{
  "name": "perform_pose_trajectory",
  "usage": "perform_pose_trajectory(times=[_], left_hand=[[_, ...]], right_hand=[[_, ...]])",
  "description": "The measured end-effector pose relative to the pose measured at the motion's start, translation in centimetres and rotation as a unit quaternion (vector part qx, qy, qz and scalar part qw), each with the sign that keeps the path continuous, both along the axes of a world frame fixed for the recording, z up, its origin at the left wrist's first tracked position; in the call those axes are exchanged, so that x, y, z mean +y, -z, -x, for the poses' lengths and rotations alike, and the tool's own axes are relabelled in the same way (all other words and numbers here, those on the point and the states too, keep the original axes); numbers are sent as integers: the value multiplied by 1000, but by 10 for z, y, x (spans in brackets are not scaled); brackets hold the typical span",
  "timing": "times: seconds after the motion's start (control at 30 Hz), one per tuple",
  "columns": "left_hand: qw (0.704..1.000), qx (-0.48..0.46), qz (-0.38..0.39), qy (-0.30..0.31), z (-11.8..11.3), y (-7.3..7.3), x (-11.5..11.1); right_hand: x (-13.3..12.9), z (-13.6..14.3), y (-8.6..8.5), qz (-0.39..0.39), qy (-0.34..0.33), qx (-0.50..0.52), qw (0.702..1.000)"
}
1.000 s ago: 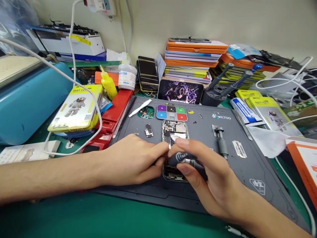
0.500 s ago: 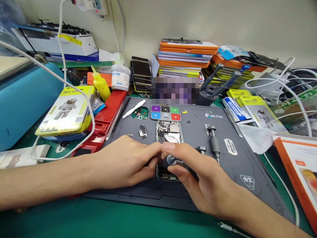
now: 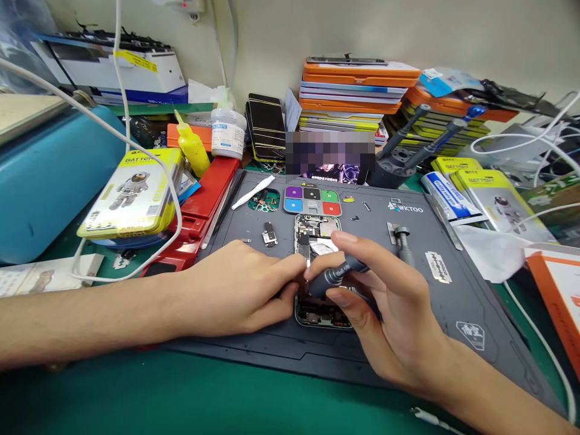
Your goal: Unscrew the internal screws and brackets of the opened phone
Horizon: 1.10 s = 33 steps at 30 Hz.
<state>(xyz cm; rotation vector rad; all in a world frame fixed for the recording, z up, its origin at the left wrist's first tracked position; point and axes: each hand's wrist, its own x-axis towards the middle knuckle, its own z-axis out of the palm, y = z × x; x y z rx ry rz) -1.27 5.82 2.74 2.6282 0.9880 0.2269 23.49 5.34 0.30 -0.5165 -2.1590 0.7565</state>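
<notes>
An opened phone (image 3: pixel 322 319) lies on the dark grey mat with its inner parts showing. Over its middle, my right hand (image 3: pixel 403 314) grips a grey precision screwdriver (image 3: pixel 333 277) that leans up to the right between thumb and fingers. My left hand (image 3: pixel 254 284) is closed, thumb and index finger pinched together at the phone's left edge, close to the screwdriver's lower end. Whatever sits in that pinch is too small or hidden to make out. Both hands cover part of the phone.
A small metal phone part (image 3: pixel 269 234) and a white pry stick (image 3: pixel 254 192) lie left of the phone. Behind it are a coloured magnetic tray (image 3: pixel 293 204) and a propped screen (image 3: pixel 333 160). Another screwdriver (image 3: pixel 403 241) lies right. Battery packs (image 3: pixel 131 193) and cables flank the mat.
The screwdriver has tipped over to the right, and my right index finger has lifted away from my left fingertips. My left hand keeps its pinch. The whole view has shifted slightly.
</notes>
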Motion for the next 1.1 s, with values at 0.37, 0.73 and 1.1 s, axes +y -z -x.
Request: perform_pose_trajectory(times=[0.37,0.73,1.1], left_hand=[[1000,7,-28,8,1,2,1],[999,11,-50,15,2,4,0],[999,25,-30,13,0,-1,1]], right_hand=[[2,2,-4,-3,-17,-6,1000],[6,4,-17,-48,-34,-46,997],[3,3,-18,-29,-49,-38,998]])
